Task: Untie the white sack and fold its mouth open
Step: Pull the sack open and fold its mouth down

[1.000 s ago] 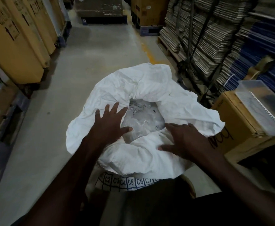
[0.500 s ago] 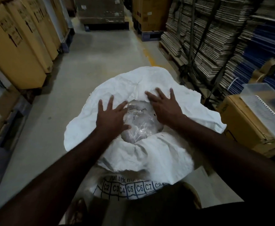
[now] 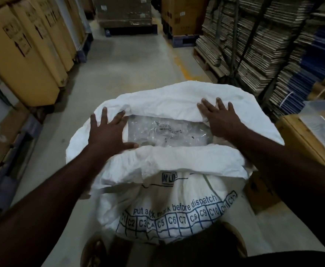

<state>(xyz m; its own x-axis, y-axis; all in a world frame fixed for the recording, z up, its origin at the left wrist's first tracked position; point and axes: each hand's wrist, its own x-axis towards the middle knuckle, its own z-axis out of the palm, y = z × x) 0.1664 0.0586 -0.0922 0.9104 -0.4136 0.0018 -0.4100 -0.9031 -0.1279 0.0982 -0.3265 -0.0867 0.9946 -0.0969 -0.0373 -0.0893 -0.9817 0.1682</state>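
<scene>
Grip: left hand (image 3: 107,134) and right hand (image 3: 222,120) both flat, fingers spread, pressing the rim of the white sack (image 3: 177,191), gripping nothing.

Head view: sack upright on floor between both arms; no tie visible; mouth cuffed outward, clear inner bag (image 3: 169,132) exposed. Judged nearly complete; rim smoothing remains.

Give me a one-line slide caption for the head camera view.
Both hands, left and right, press the white sack mouth open, exposing a clear plastic bag inside.
</scene>
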